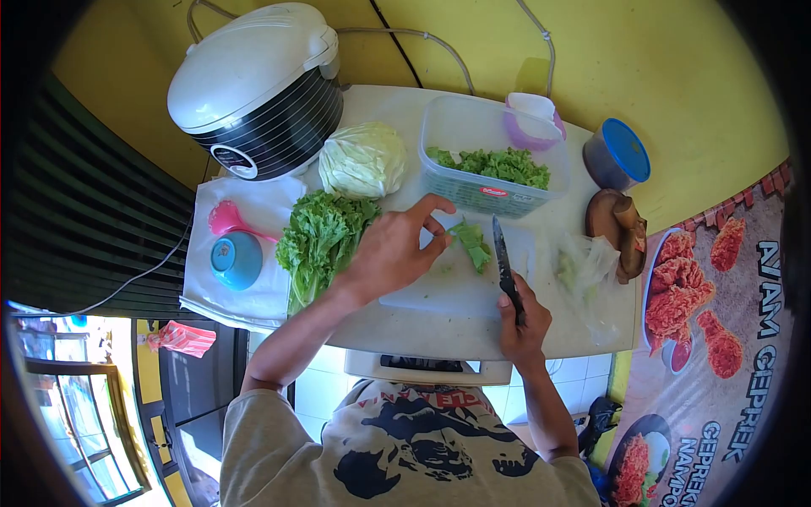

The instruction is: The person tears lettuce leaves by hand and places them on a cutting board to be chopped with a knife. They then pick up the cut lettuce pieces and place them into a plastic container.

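Left hand [393,249] pinches a soft, limp lettuce leaf [473,243] at its end; right hand [522,325], beside it, is clamped on the knife [504,258] handle.

1 head-worn camera looks steeply down from above the person, with a wide fisheye bend and dark corners. The table [591,329] fills the middle of the frame at arm's reach, the yellow wall [676,59] runs along the top, and the person's shirt [405,448] fills the bottom centre.
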### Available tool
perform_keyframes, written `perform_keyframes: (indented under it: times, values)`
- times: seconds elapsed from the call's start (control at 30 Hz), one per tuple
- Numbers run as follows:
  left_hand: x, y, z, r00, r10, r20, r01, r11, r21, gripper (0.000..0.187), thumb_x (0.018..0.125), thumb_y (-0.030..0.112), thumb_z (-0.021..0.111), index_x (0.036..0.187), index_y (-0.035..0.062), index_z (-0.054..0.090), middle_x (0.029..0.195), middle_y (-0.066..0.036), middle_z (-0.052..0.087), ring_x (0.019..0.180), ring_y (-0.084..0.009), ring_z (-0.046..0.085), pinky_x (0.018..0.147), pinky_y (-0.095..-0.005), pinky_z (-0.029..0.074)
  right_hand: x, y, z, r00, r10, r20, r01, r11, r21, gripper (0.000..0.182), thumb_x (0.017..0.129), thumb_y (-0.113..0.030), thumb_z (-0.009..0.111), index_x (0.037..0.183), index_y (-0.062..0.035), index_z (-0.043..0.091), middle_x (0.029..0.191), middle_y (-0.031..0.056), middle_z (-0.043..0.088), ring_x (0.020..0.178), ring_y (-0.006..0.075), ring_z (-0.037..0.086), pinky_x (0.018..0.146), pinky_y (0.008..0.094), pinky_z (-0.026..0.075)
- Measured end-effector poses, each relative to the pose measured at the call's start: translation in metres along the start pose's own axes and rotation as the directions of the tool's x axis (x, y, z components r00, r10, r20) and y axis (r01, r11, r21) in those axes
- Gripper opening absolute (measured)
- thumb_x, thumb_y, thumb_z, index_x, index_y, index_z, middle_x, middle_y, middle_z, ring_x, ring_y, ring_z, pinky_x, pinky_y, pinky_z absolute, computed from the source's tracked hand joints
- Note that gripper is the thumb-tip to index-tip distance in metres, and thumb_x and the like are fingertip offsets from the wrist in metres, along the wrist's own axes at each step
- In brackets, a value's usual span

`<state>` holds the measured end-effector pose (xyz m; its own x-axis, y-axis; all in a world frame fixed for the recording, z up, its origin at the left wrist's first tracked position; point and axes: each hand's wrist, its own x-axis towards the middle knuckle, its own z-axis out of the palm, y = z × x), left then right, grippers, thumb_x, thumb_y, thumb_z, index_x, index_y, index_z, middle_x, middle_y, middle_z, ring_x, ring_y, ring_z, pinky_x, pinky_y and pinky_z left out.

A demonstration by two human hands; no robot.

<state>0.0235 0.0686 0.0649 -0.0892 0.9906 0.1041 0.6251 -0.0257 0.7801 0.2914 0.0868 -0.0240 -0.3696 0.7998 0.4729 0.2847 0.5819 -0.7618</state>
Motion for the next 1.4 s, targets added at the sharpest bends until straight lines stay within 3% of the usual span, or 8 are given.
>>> perform_keyframes:
  times: [0.07,0.17,0.27,0.47,0.57,0.77,0.97,1.4]
  values:
    - [-0.008,-0.037,0.032,0.999,0.005,-0.044,0.005,0.977,0.214,0.053,0.095,0.018,0.075,0.144,0.0148,0.054,0.103,-0.011,0.076,0.077,-0.0346,0.074,0.072,-0.0481,0.058,0.000,-0.002,0.001,0.999,0.031,0.022,-0.031,1.000,0.001,0.036,0.103,-0.009,0.065,0.136,0.0059,0.065,0.078,0.0058,0.065,0.063,0.0097,0.055,0.059,0.0250,0.044]
    - [-0.016,-0.036,0.038,0.988,0.050,-0.143,-0.006,0.956,0.293,0.053,0.096,0.018,0.075,0.144,0.0134,0.054,0.111,-0.012,0.073,0.079,-0.0349,0.074,0.075,-0.0488,0.059,0.000,-0.005,0.001,0.998,-0.012,0.068,0.018,0.996,-0.087,0.040,0.099,-0.005,0.068,0.137,0.0039,0.065,0.085,0.0150,0.073,0.061,0.0175,0.064,0.059,0.0299,0.051]
    - [-0.021,-0.038,0.036,0.967,0.020,-0.253,0.036,0.976,0.215,0.052,0.096,0.017,0.074,0.145,0.0123,0.055,0.117,-0.013,0.070,0.080,-0.0340,0.075,0.076,-0.0482,0.060,0.004,-0.019,0.001,0.993,-0.041,0.114,0.063,0.980,-0.191,0.046,0.098,-0.003,0.068,0.143,-0.0018,0.063,0.087,0.0158,0.074,0.062,0.0218,0.068,0.058,0.0323,0.053]
    - [-0.027,-0.044,0.036,0.972,0.137,-0.193,-0.097,0.974,0.203,0.045,0.097,0.015,0.073,0.140,0.0099,0.061,0.114,-0.013,0.074,0.077,-0.0311,0.074,0.073,-0.0457,0.059,0.005,-0.045,0.007,0.948,0.086,0.305,-0.001,0.963,-0.269,0.055,0.097,-0.002,0.066,0.150,-0.0119,0.059,0.083,0.0125,0.071,0.061,0.0279,0.070,0.055,0.0381,0.055]
    - [-0.017,-0.038,0.033,0.989,-0.062,-0.131,0.078,0.990,0.120,0.045,0.096,0.014,0.073,0.139,0.0082,0.061,0.104,-0.013,0.078,0.073,-0.0311,0.074,0.071,-0.0449,0.059,0.003,-0.045,0.014,0.945,0.068,0.320,0.042,0.945,-0.326,0.056,0.096,-0.003,0.066,0.151,-0.0124,0.058,0.079,0.0096,0.068,0.057,0.0280,0.067,0.053,0.0401,0.054]
    - [-0.016,-0.042,0.033,0.978,-0.110,-0.179,0.130,0.987,0.100,0.045,0.095,0.012,0.073,0.137,0.0021,0.061,0.093,-0.015,0.077,0.069,-0.0318,0.072,0.068,-0.0451,0.057,0.011,-0.051,0.018,0.928,0.045,0.371,0.121,0.903,-0.412,0.058,0.093,-0.005,0.067,0.150,-0.0134,0.059,0.075,0.0078,0.064,0.050,0.0266,0.062,0.051,0.0397,0.053]
    - [-0.021,-0.060,0.035,0.969,0.032,-0.246,-0.014,0.997,0.076,0.044,0.091,0.001,0.074,0.134,-0.0002,0.063,0.086,-0.016,0.072,0.065,-0.0288,0.070,0.065,-0.0416,0.056,0.013,-0.058,0.025,0.911,0.099,0.400,0.084,0.906,-0.416,0.054,0.094,-0.004,0.068,0.147,-0.0136,0.063,0.075,0.0106,0.067,0.054,0.0288,0.065,0.052,0.0407,0.053]
    - [-0.025,-0.066,0.032,0.961,0.081,-0.266,-0.079,0.997,0.019,0.017,0.089,-0.002,0.075,0.104,-0.0024,0.068,0.090,-0.017,0.070,0.073,-0.0278,0.072,0.066,-0.0373,0.058,0.006,-0.065,0.021,0.916,0.049,0.398,0.118,0.915,-0.385,0.057,0.093,-0.007,0.067,0.150,-0.0125,0.060,0.072,0.0064,0.061,0.048,0.0263,0.060,0.047,0.0411,0.052]
